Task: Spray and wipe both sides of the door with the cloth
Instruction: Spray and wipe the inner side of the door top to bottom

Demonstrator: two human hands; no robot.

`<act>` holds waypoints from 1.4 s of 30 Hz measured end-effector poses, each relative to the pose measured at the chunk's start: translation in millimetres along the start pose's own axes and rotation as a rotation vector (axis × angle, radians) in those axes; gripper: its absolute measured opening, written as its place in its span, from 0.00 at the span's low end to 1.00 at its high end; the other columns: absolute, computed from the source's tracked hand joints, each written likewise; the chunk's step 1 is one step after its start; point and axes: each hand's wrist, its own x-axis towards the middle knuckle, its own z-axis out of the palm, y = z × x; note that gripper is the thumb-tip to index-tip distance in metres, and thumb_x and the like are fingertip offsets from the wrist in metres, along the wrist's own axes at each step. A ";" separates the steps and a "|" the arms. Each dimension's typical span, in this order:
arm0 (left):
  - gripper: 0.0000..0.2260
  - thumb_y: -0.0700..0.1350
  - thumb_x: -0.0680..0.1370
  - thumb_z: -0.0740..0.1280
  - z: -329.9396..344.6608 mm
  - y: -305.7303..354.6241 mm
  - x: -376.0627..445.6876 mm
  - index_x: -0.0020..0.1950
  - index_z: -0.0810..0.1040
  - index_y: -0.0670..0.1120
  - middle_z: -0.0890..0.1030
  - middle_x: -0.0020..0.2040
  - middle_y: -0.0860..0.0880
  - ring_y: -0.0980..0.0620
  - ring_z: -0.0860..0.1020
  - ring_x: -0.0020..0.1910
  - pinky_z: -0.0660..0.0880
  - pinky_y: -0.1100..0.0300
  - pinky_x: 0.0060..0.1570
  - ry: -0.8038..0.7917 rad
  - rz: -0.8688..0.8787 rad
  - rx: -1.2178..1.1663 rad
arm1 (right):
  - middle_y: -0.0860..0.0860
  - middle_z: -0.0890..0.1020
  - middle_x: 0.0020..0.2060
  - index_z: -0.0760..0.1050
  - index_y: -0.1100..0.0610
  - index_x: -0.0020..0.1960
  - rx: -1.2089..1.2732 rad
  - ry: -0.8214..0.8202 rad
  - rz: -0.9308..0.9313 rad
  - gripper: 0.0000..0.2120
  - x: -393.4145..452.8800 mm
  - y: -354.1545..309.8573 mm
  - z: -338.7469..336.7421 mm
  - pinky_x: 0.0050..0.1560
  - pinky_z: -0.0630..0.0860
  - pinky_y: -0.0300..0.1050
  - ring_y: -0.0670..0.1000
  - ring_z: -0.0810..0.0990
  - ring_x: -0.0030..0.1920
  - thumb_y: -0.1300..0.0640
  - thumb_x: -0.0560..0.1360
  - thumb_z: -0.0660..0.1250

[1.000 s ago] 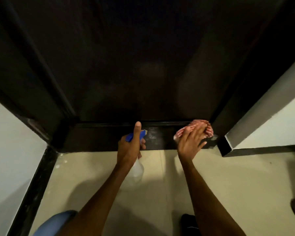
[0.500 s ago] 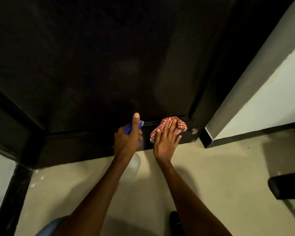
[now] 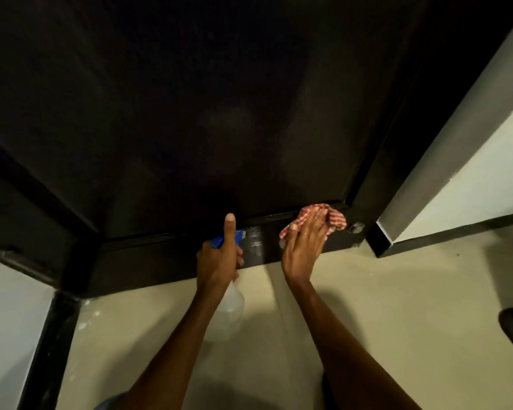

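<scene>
The right hand [image 3: 304, 247] pressed flat on the checked cloth [image 3: 335, 216] against the door [image 3: 190, 113] — beside it, the left hand [image 3: 218, 258] gripped the spray bottle [image 3: 230, 303] (thumb raised).

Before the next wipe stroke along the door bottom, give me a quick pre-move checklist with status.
1. Cloth under control: ok, right hand presses it with straight fingers against the door near its bottom edge.
2. Spray bottle held: ok, left hand grips it, thumb raised.
3. Nozzle aimed at door: ok, blue head points toward the bottom rail.
4. Surface wetted: ok, wet sheen on the rail between the hands.
5. Obstacle in stroke path: not ok, small metal fitting sits just right of the cloth.
6. Other side of door done: cannot tell, out of view.
</scene>
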 end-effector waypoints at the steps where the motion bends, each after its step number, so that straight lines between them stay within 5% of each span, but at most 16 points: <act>1: 0.38 0.73 0.76 0.56 -1.7 -1.0 -0.4 0.50 0.81 0.38 0.80 0.33 0.47 0.53 0.77 0.29 0.72 0.63 0.26 0.003 0.007 -0.007 | 0.53 0.45 0.82 0.38 0.53 0.81 -0.033 -0.025 -0.047 0.29 -8.3 -4.1 4.9 0.79 0.45 0.61 0.57 0.43 0.81 0.45 0.85 0.44; 6: 0.37 0.74 0.76 0.55 -6.5 4.3 -4.3 0.43 0.80 0.40 0.78 0.29 0.48 0.54 0.75 0.25 0.73 0.61 0.24 0.032 0.025 -0.086 | 0.55 0.51 0.82 0.46 0.51 0.82 -0.261 -0.196 -0.241 0.29 -43.0 -20.6 30.1 0.78 0.49 0.67 0.63 0.49 0.81 0.49 0.84 0.50; 13: 0.47 0.83 0.65 0.51 2.1 6.0 -17.2 0.50 0.82 0.41 0.83 0.36 0.46 0.51 0.81 0.31 0.72 0.61 0.27 -0.011 0.039 -0.052 | 0.51 0.63 0.79 0.58 0.47 0.81 -0.453 -0.217 -0.537 0.31 -37.2 -12.9 5.1 0.75 0.53 0.66 0.61 0.59 0.78 0.48 0.78 0.54; 18: 0.42 0.80 0.68 0.55 22.2 12.3 -28.5 0.47 0.81 0.41 0.80 0.31 0.49 0.53 0.78 0.29 0.72 0.61 0.25 -0.089 0.058 -0.050 | 0.52 0.66 0.77 0.65 0.46 0.77 -0.417 -0.111 -0.224 0.25 -4.9 20.5 -25.7 0.75 0.59 0.64 0.58 0.64 0.76 0.47 0.81 0.57; 22: 0.41 0.79 0.66 0.55 29.4 15.6 -38.2 0.47 0.81 0.41 0.79 0.31 0.49 0.54 0.76 0.28 0.71 0.63 0.24 -0.128 0.065 -0.052 | 0.54 0.60 0.80 0.62 0.51 0.80 -0.149 0.027 0.031 0.28 23.2 34.1 -44.6 0.72 0.67 0.63 0.59 0.60 0.78 0.43 0.82 0.48; 25: 0.40 0.79 0.66 0.54 29.3 13.5 -39.0 0.43 0.80 0.43 0.80 0.30 0.49 0.53 0.78 0.29 0.73 0.62 0.26 -0.129 0.104 -0.015 | 0.53 0.54 0.82 0.55 0.50 0.81 0.201 0.134 0.190 0.27 31.9 21.0 -37.5 0.78 0.56 0.53 0.57 0.53 0.81 0.45 0.84 0.48; 28: 0.40 0.80 0.67 0.55 28.8 9.2 -35.9 0.42 0.81 0.43 0.82 0.33 0.47 0.52 0.80 0.31 0.73 0.59 0.30 -0.127 0.120 0.014 | 0.57 0.52 0.81 0.56 0.58 0.81 0.141 0.081 0.067 0.27 16.9 14.7 -20.1 0.79 0.43 0.44 0.61 0.49 0.81 0.52 0.84 0.50; 31: 0.38 0.78 0.67 0.55 35.1 16.7 -38.3 0.41 0.80 0.44 0.82 0.34 0.46 0.52 0.79 0.30 0.73 0.59 0.30 -0.141 0.141 0.023 | 0.55 0.50 0.82 0.54 0.58 0.81 -0.037 0.035 -0.031 0.28 14.4 26.6 -14.0 0.81 0.49 0.55 0.58 0.45 0.81 0.56 0.83 0.55; 36: 0.39 0.76 0.69 0.55 57.4 32.0 -47.9 0.40 0.80 0.39 0.80 0.30 0.46 0.55 0.77 0.26 0.74 0.62 0.28 -0.179 0.232 0.009 | 0.44 0.42 0.80 0.43 0.48 0.80 0.205 0.132 0.152 0.27 26.9 13.2 -23.7 0.79 0.48 0.51 0.54 0.44 0.81 0.43 0.83 0.44; 39: 0.39 0.75 0.72 0.55 65.7 33.9 -56.2 0.40 0.81 0.38 0.82 0.31 0.44 0.52 0.77 0.27 0.76 0.56 0.32 -0.206 0.270 -0.023 | 0.38 0.43 0.80 0.48 0.44 0.80 0.314 0.191 0.207 0.23 31.3 14.0 -19.8 0.80 0.46 0.48 0.47 0.42 0.81 0.49 0.87 0.48; 42: 0.39 0.74 0.73 0.54 72.4 41.1 -62.4 0.37 0.80 0.38 0.81 0.30 0.44 0.52 0.77 0.26 0.77 0.53 0.35 -0.217 0.308 -0.040 | 0.44 0.54 0.81 0.57 0.47 0.80 0.430 0.231 0.333 0.22 37.3 5.4 -21.1 0.80 0.50 0.47 0.49 0.49 0.81 0.51 0.87 0.52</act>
